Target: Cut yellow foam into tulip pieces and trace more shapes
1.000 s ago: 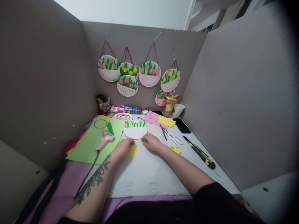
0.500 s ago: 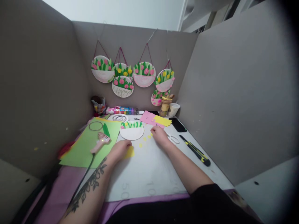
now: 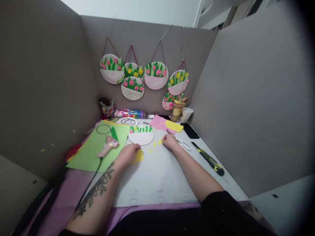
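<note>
One left hand [image 3: 129,154], one right hand [image 3: 169,141], curled, holds unclear, flank at least three yellow scraps [image 3: 155,144]

Moved right hand [image 3: 169,141] away from white paper plate [image 3: 141,139], rightward to partly cover white scissors [image 3: 186,144], now exposing small yellow scraps [image 3: 154,144] on tabletop [image 3: 157,177].

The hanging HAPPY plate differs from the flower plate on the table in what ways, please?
The table plate lies on the tabletop; the HAPPY plate hangs. The table plate's front looks blank; the HAPPY plate's bears writing. The table plate shows few flowers; the HAPPY plate shows four pink ones. Both are white, with green leaves.
</note>
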Action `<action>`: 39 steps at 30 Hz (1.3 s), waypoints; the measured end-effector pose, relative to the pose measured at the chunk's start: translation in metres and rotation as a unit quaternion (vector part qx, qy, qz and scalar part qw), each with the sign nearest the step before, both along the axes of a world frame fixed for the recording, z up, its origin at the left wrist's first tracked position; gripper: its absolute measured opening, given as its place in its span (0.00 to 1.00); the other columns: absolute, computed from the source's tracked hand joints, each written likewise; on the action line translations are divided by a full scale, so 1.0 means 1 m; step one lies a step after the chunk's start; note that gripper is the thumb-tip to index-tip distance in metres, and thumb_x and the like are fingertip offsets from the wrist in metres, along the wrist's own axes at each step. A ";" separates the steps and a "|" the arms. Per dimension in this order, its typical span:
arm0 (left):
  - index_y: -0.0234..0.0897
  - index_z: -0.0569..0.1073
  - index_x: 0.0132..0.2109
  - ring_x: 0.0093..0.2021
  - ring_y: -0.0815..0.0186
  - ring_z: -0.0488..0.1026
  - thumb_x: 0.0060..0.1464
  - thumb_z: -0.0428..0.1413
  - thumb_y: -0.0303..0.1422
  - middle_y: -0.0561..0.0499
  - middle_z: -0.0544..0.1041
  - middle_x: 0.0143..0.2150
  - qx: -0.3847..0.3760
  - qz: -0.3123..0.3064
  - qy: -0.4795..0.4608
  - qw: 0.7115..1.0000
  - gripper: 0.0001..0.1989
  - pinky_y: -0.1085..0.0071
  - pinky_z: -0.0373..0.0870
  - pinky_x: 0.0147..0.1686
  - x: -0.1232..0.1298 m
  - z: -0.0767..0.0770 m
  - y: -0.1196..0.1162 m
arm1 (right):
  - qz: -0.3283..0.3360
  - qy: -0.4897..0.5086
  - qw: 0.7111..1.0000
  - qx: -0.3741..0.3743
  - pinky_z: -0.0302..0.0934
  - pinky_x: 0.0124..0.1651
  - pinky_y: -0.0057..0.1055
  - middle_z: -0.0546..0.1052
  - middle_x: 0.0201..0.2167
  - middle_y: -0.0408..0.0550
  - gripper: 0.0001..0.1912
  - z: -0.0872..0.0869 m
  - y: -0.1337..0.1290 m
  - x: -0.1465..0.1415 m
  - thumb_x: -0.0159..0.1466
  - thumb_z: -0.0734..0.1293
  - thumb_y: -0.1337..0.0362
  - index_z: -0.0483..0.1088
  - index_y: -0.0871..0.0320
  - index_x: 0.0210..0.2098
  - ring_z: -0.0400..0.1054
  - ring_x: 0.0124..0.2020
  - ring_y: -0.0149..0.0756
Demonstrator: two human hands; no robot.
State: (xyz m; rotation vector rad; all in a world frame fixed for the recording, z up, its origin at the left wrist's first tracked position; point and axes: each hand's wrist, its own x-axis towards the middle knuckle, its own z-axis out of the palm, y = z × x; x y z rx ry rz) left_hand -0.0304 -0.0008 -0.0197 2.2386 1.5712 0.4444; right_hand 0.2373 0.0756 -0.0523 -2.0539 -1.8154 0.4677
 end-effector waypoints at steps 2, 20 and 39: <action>0.37 0.77 0.43 0.44 0.58 0.73 0.54 0.46 0.28 0.46 0.78 0.43 0.008 -0.002 -0.015 1.000 0.16 0.67 0.66 0.43 0.000 0.000 0.001 | -0.003 0.018 1.000 0.011 0.58 0.32 0.29 0.77 0.31 0.50 0.05 0.000 -0.002 0.003 0.50 0.66 0.68 0.73 0.58 0.27 0.69 0.33 0.38; 0.34 0.76 0.37 0.35 0.62 0.73 0.49 0.51 0.34 0.48 0.79 0.34 -0.005 0.069 -0.252 0.965 0.13 0.69 0.67 0.35 0.008 0.016 -0.003 | 0.123 0.467 0.875 -0.019 0.54 0.26 0.25 0.70 0.21 0.38 0.13 0.014 -0.086 -0.081 0.48 0.70 0.64 0.69 0.59 0.33 0.62 0.21 0.27; 0.34 0.71 0.49 0.40 0.61 0.73 0.47 0.54 0.38 0.48 0.76 0.39 -0.004 0.038 -0.240 0.970 0.22 0.67 0.68 0.42 0.008 0.016 -0.004 | 0.132 0.458 0.878 -0.033 0.50 0.24 0.25 0.66 0.17 0.38 0.11 0.017 -0.086 -0.081 0.51 0.68 0.58 0.69 0.60 0.24 0.56 0.20 0.26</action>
